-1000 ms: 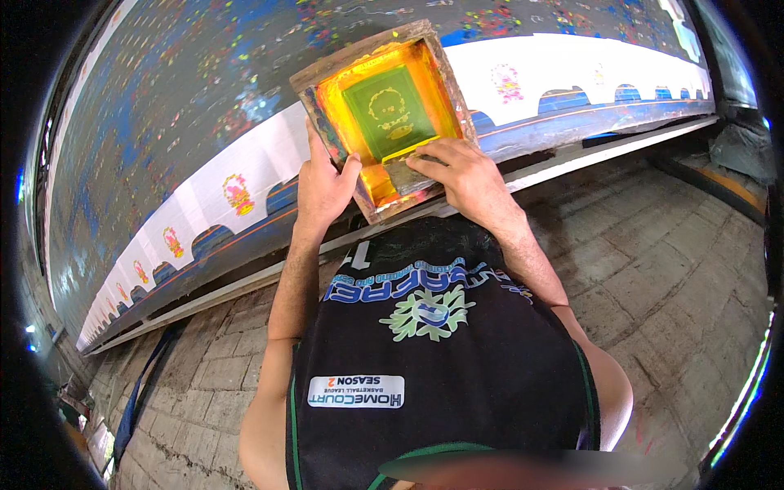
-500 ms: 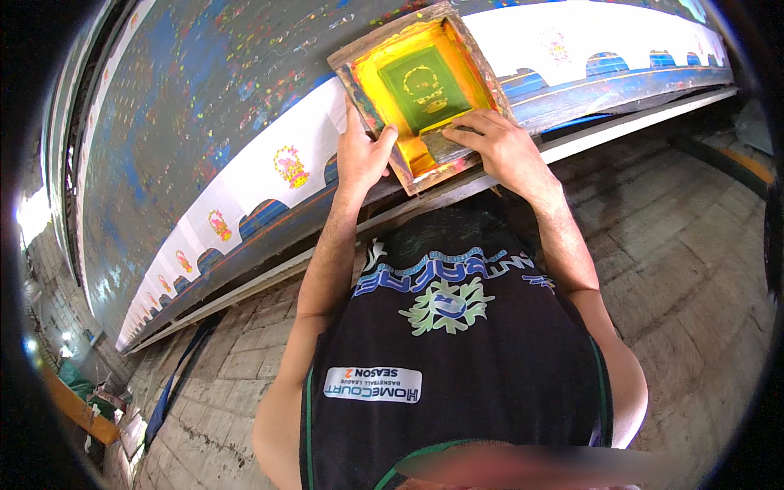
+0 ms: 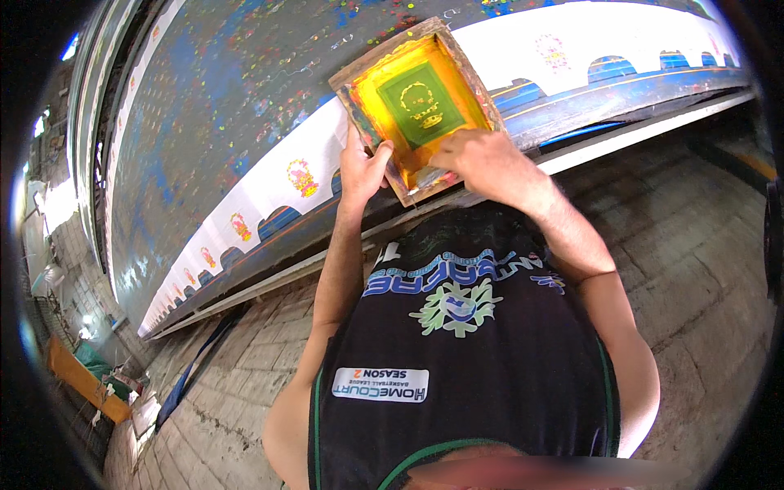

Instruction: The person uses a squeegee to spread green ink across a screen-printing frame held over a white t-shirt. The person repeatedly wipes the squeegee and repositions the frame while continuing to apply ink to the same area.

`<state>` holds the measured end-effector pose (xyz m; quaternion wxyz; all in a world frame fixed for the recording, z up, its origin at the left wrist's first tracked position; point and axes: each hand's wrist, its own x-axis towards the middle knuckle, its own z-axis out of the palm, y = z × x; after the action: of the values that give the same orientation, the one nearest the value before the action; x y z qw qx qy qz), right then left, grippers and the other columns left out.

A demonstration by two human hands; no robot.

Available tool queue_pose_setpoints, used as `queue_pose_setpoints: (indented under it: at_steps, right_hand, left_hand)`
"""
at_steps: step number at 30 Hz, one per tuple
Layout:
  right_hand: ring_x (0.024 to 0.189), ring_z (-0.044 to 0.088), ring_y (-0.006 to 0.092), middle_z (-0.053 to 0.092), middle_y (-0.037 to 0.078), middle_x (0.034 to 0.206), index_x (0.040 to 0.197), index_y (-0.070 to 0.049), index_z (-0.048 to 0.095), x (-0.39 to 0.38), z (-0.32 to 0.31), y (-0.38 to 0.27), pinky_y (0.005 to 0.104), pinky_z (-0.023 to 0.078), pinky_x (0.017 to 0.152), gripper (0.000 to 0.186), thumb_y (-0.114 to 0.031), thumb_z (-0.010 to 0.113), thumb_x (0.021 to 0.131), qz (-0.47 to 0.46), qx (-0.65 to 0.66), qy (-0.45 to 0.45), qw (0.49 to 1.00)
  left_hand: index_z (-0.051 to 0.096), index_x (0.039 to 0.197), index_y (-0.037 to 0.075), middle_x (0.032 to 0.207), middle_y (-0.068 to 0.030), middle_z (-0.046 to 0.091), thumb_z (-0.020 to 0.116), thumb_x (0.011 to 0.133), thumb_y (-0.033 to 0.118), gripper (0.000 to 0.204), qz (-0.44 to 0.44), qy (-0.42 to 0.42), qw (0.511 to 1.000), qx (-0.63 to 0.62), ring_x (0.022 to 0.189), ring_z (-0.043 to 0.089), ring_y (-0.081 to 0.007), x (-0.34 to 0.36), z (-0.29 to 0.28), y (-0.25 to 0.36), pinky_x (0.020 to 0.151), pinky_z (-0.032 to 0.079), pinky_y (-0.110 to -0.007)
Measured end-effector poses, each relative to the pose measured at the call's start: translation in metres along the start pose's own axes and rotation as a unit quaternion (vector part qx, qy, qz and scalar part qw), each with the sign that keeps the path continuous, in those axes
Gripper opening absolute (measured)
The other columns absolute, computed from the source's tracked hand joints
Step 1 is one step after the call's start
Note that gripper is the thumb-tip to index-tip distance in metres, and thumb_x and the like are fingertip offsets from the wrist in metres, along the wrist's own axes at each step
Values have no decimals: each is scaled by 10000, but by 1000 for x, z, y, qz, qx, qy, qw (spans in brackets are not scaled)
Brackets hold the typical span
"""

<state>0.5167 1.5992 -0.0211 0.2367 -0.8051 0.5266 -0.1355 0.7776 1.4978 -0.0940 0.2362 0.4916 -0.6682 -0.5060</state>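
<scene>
A wooden screen-printing frame (image 3: 474,90) lies tilted on a long strip of white cloth (image 3: 265,184). Yellow ink coats its inside around a green mesh panel (image 3: 396,104) with a basket-like design. My left hand (image 3: 362,170) grips the frame's left side, thumb over the rim. At the near right corner inside the frame, my right hand (image 3: 486,162) is curled round a squeegee, mostly hidden under the fingers. Left of the frame, a pink and yellow basket print (image 3: 301,177) shows on the cloth, with several more further along.
The long table (image 3: 220,106) is dark and spattered with paint. Its pale edge rail (image 3: 645,131) runs close in front of me. Blue shows through arched cut-outs along the cloth. Below is a paved floor (image 3: 220,392); an orange-brown board (image 3: 86,380) lies at lower left.
My right hand has drawn toward me and curled tighter, leaving the green panel uncovered. My left hand keeps its hold on the frame. The whole view has shifted slightly.
</scene>
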Motion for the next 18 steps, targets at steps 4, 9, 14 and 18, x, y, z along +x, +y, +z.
queue_pose_setpoints:
  at_steps: [4,9,14,18]
  right_hand:
    - [1208,768,318,804,106,1258,1285,-170,816,50,-11,31,459,640,1027,411,9,656,952,21,-13,20,999]
    - [1215,761,344,797,119,1282,1311,-159,811,120,-7,64,472,627,1026,438,6,652,939,44,-46,94,994]
    - [1222,754,325,786,97,1269,1319,-162,806,77,-4,55,463,631,1027,445,-6,682,921,32,-37,50,998]
    - [1220,754,302,786,91,1250,1303,-151,812,7,-1,31,443,633,1040,443,15,680,914,7,-13,37,999]
  left_hand:
    - [360,1719,123,1289,-82,748,656,1006,-12,784,-97,-5,995,-10,973,729,-147,-3,-2,9,750,617,-323]
    - [316,1743,144,1333,-116,756,666,1006,4,828,-99,-4,995,33,933,760,-169,-1,-1,21,694,623,-322]
    - [253,1744,205,1129,-155,823,725,978,100,906,-86,5,996,39,677,797,-289,-1,11,19,513,635,-391]
    - [222,1756,183,1121,-155,828,725,971,111,935,-96,-8,994,51,674,798,-301,-6,25,15,535,636,-395]
